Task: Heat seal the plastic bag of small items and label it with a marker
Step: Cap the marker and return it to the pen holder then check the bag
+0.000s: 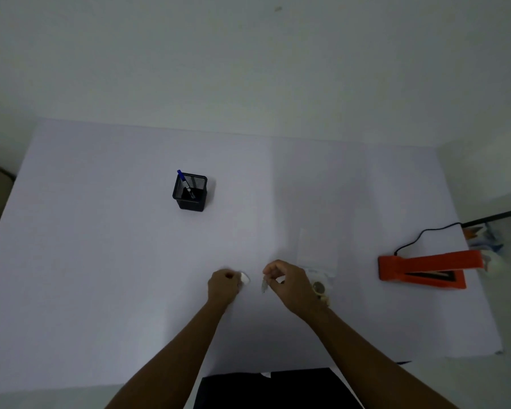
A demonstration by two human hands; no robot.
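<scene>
A white table [101,261] fills the view, and both forearms reach over its near edge with the 2 hands close together. Well to the right of the right hand lies the orange heat sealer [425,268], its arm raised open at the far end and a black cord [419,236] running off from behind it. Far beyond the left hand stands a black mesh pen holder [190,191] with a blue-capped marker [185,183] leaning inside. Just beyond and right of the right hand, a clear plastic bag [317,258] lies flat on the table, faint against the white; its near end disappears behind that hand, with small round items [319,288] showing at the wrist, whether in the bag or beside it cannot be told. The left hand [223,286] is curled into a loose fist around a small white item [245,278]. The right hand [286,283] pinches its fingertips narrowly on a small greyish piece [264,286], too blurred to identify.
</scene>
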